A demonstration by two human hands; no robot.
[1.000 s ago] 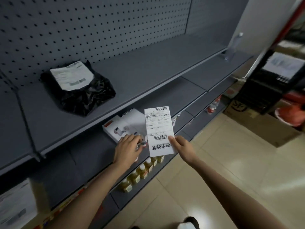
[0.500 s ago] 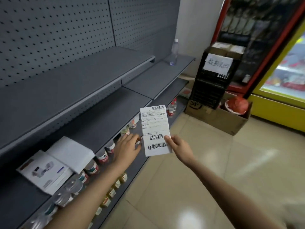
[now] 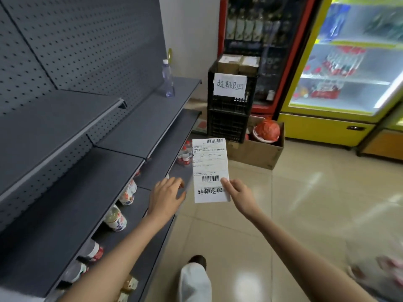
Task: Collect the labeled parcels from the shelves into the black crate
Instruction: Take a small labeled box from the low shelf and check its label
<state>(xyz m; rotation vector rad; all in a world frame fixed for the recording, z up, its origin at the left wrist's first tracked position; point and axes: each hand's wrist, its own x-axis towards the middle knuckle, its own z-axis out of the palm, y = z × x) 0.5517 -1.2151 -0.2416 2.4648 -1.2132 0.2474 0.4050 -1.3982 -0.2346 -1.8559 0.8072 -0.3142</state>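
The grey shelves (image 3: 122, 136) fill the whole side beyond the left hand's grip, tier under tier against a pegboard back, with small bottles (image 3: 114, 217) lying on the lower tiers below and behind that hand. Far ahead of the right hand's grip stand two glass-fronted coolers, a yellow-framed cooler (image 3: 349, 62) to the outer side and a red-framed cooler (image 3: 250, 25) beside it. In front of the red one the black crate (image 3: 229, 110) stands on the floor, stacked two high, with a handwritten white sign (image 3: 230, 85) on its face and brown boxes (image 3: 238, 63) showing at its top. A cardboard carton (image 3: 257, 153) sits just beside the crate's foot, nearer the grip. A clear water bottle (image 3: 168, 78) stands upright on an upper shelf, well ahead of the left hand.

The right hand (image 3: 238, 194) pinches a labeled slip (image 3: 210, 168) by its lower right edge, thumb on the printed face, holding it upright with barcodes and handwritten characters showing. The left hand (image 3: 166, 196) hovers just beside the slip, fingers spread and relaxed, holding nothing.
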